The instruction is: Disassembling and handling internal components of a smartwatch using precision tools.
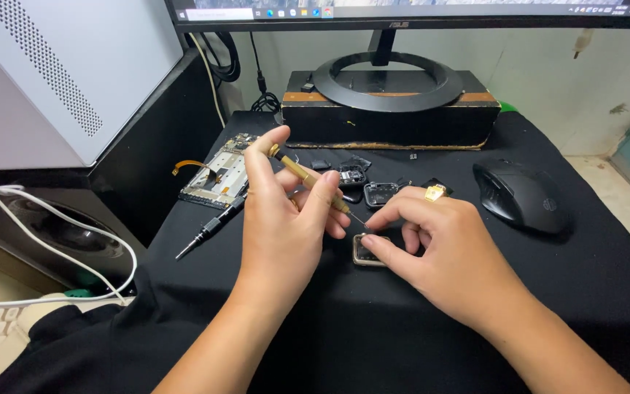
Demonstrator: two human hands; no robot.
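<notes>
My left hand [286, 219] grips a small brass-coloured screwdriver [304, 177], its thin tip slanting down toward a small rectangular metal-framed part [367, 255] on the black cloth. My right hand [442, 252], with a gold ring on one finger, pinches that part between thumb and fingertips and holds it flat against the cloth. The two hands almost touch above it. My fingers hide most of the part.
A stripped phone frame [216, 177] with an orange flex cable lies at the left, a black screwdriver [211, 226] beside it. Small black parts [373, 191] lie behind my hands. A black mouse [519, 195] sits at the right; a monitor stand [388, 84] on a box stands behind.
</notes>
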